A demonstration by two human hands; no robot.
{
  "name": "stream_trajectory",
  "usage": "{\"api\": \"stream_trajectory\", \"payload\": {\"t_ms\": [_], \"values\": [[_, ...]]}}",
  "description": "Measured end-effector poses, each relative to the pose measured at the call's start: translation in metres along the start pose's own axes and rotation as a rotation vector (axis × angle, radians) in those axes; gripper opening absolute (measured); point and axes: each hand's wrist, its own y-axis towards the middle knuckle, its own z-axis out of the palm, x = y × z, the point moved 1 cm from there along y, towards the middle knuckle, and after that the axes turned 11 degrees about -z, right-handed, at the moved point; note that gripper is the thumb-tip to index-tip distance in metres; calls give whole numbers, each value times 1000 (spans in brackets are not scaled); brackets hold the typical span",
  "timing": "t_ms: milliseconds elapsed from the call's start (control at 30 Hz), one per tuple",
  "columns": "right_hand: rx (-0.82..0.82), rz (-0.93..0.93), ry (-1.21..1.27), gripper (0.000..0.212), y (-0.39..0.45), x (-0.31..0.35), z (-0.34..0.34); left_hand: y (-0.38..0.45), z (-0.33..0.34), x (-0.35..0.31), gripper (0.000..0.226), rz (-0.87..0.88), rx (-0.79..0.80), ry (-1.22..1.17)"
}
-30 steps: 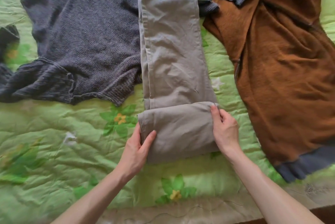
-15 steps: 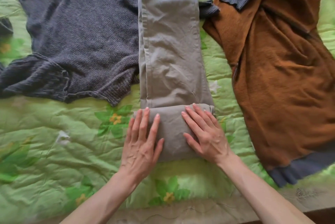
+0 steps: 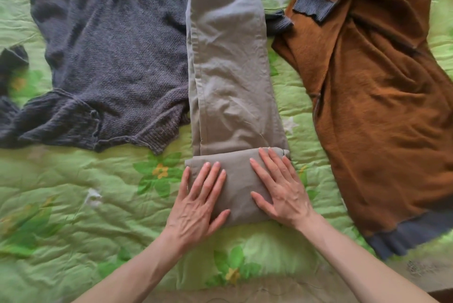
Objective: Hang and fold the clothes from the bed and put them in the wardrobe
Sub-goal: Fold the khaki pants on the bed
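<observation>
Grey-beige trousers (image 3: pixel 228 69) lie lengthwise down the middle of the bed, their near end folded over into a flat band. My left hand (image 3: pixel 198 204) lies flat on the left half of that fold, fingers straight and spread. On the right half, my right hand (image 3: pixel 279 187) presses down the same way. A dark grey knitted sweater (image 3: pixel 110 57) is spread to the left of the trousers. To the right lies a rust-brown jacket (image 3: pixel 380 106) with grey ribbed cuffs and hem.
The bed is covered by a green quilted spread (image 3: pixel 73 204) with a flower print. Its near edge runs along the bottom. A dark garment piece (image 3: pixel 12 59) shows at the far left edge.
A second ago both hands gripped the sides of the folded end. They have since laid flat on top of the fold and now press it, with the fold slightly flatter.
</observation>
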Motion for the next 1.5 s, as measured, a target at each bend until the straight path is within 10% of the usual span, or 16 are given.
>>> {"api": "stream_trajectory", "payload": {"t_ms": [267, 567, 800, 1067, 1267, 1500], "values": [[151, -199, -12, 104, -31, -13, -3, -7, -7, -6, 122, 102, 181, 100], [257, -223, -22, 120, -33, -16, -14, -1, -31, -30, 95, -32, 293, -14], [248, -151, 23, 101, -25, 7, -49, 3, -53, -25, 102, -57, 446, -98], [36, 109, 440, 58, -28, 12, -114, -1, -107, 14, 62, 3, 270, -557], [-183, 481, 882, 74, -43, 14, -107, -10, -105, 31, 42, -368, 217, -983], [-518, 764, 856, 57, -15, 26, -61, 12, -82, 14, 43, -744, 146, -1408]]}}
